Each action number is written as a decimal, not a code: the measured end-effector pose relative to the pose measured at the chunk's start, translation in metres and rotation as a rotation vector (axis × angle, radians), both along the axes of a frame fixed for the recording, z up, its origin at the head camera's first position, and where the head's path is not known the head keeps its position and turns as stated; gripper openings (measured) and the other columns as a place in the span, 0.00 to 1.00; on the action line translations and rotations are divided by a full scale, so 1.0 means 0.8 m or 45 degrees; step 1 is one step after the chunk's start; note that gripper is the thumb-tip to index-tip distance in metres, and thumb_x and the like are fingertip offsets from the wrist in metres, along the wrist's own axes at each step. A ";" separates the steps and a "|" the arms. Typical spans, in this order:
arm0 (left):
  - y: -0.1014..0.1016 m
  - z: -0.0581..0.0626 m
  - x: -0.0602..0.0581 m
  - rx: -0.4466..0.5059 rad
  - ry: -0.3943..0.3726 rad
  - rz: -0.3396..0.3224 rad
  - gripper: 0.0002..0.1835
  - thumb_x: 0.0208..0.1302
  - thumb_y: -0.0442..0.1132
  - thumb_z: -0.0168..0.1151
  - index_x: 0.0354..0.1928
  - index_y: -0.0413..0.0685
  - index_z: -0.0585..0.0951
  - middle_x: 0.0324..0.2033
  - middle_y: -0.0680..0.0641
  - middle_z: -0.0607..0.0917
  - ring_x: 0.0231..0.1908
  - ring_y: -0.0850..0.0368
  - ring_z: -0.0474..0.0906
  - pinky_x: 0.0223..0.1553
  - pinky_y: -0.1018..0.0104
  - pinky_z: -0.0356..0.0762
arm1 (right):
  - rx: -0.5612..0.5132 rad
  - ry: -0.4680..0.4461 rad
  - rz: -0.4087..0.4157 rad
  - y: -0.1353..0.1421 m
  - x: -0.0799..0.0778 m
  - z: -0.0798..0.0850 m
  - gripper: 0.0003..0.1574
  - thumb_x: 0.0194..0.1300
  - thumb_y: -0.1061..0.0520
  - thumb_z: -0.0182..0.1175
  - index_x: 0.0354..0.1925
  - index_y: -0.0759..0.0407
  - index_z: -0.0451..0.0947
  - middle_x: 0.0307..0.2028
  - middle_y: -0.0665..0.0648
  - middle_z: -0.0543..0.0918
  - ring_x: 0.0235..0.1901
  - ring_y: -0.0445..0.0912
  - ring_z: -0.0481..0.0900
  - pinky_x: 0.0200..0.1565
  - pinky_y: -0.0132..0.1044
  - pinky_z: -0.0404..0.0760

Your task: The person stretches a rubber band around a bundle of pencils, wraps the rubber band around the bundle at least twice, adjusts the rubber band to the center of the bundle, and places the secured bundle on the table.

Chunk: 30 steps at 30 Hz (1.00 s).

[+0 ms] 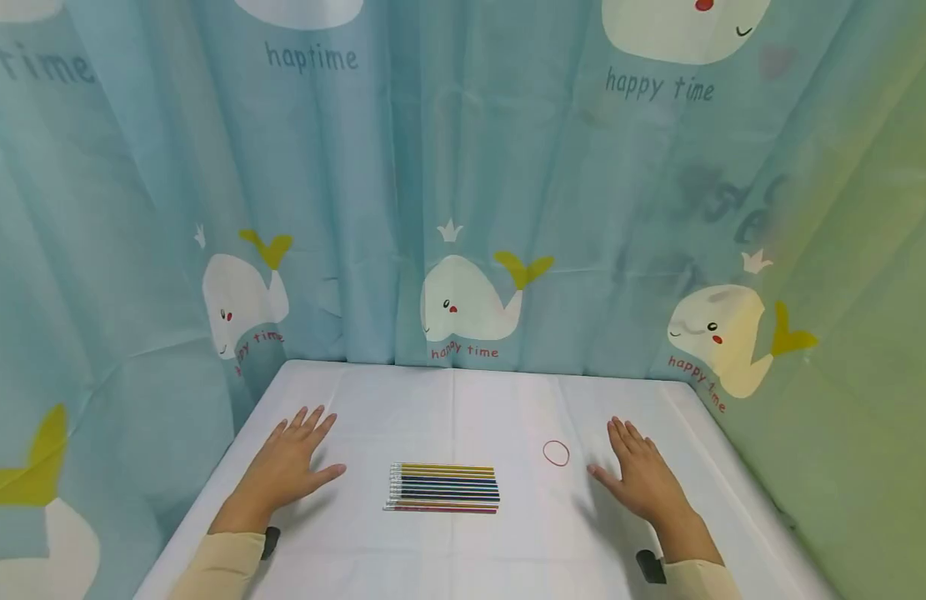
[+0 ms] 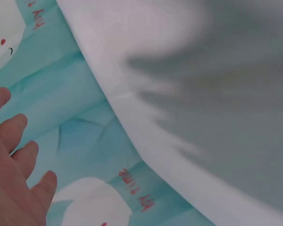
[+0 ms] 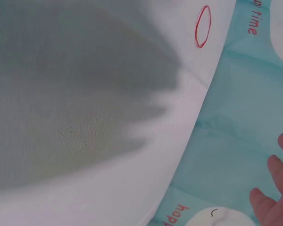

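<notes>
A row of several pencils (image 1: 447, 488) lies side by side on the white tabletop in the head view, their silvery ends to the left. The colours run from yellow through dark blue to red. To the right is a thin red ring (image 1: 556, 453), also seen near the top of the right wrist view (image 3: 203, 27); whether it is a loose band or a drawn line I cannot tell. My left hand (image 1: 288, 465) is held left of the pencils, fingers spread, holding nothing. My right hand (image 1: 644, 475), likewise bare with straight fingers, is just right of the red ring.
White cloth covers the table (image 1: 432, 558). Around it hang blue-green curtains (image 1: 357, 208) printed with whales, meeting its back edge and sides. Each hand casts a shadow on the cloth. A dark piece (image 1: 650, 567) sits at the right wrist, with another (image 1: 271, 542) at the left.
</notes>
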<state>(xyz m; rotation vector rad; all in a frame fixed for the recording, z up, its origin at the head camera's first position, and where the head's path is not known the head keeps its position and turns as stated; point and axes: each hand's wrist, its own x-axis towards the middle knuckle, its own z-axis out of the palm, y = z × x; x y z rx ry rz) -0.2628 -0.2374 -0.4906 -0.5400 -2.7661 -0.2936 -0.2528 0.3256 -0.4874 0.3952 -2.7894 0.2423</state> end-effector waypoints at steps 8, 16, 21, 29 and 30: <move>0.019 0.001 -0.006 -0.011 -0.078 -0.001 0.46 0.57 0.63 0.64 0.69 0.39 0.66 0.68 0.34 0.64 0.68 0.33 0.57 0.63 0.36 0.52 | -0.029 -0.046 0.018 -0.022 -0.005 -0.008 0.58 0.59 0.32 0.62 0.69 0.72 0.59 0.69 0.70 0.61 0.69 0.65 0.56 0.63 0.63 0.55; 0.040 -0.002 -0.011 -0.052 -0.276 0.003 0.44 0.55 0.61 0.67 0.65 0.35 0.70 0.62 0.32 0.72 0.62 0.33 0.66 0.59 0.37 0.61 | -0.022 -0.158 0.043 -0.045 -0.011 -0.014 0.57 0.59 0.33 0.62 0.69 0.70 0.59 0.69 0.68 0.63 0.69 0.64 0.56 0.64 0.61 0.55; 0.056 -0.007 -0.018 -0.059 -0.299 0.004 0.43 0.55 0.60 0.68 0.64 0.37 0.72 0.57 0.34 0.77 0.58 0.36 0.72 0.58 0.41 0.66 | -0.003 -0.191 0.069 -0.057 -0.017 -0.015 0.55 0.59 0.31 0.61 0.68 0.68 0.63 0.67 0.67 0.66 0.67 0.65 0.60 0.64 0.60 0.58; 0.085 -0.008 -0.024 -0.064 -0.310 -0.077 0.41 0.55 0.61 0.68 0.62 0.38 0.74 0.55 0.37 0.80 0.56 0.40 0.75 0.57 0.46 0.69 | -0.018 -0.210 0.051 -0.068 -0.020 -0.025 0.47 0.57 0.31 0.63 0.64 0.60 0.71 0.61 0.61 0.75 0.63 0.60 0.68 0.62 0.55 0.64; 0.090 -0.010 -0.024 -0.065 -0.319 -0.086 0.41 0.55 0.61 0.68 0.62 0.38 0.74 0.55 0.38 0.80 0.56 0.41 0.76 0.57 0.46 0.69 | -0.017 -0.203 0.049 -0.069 -0.019 -0.026 0.46 0.57 0.32 0.63 0.63 0.59 0.73 0.60 0.60 0.76 0.62 0.59 0.70 0.61 0.54 0.66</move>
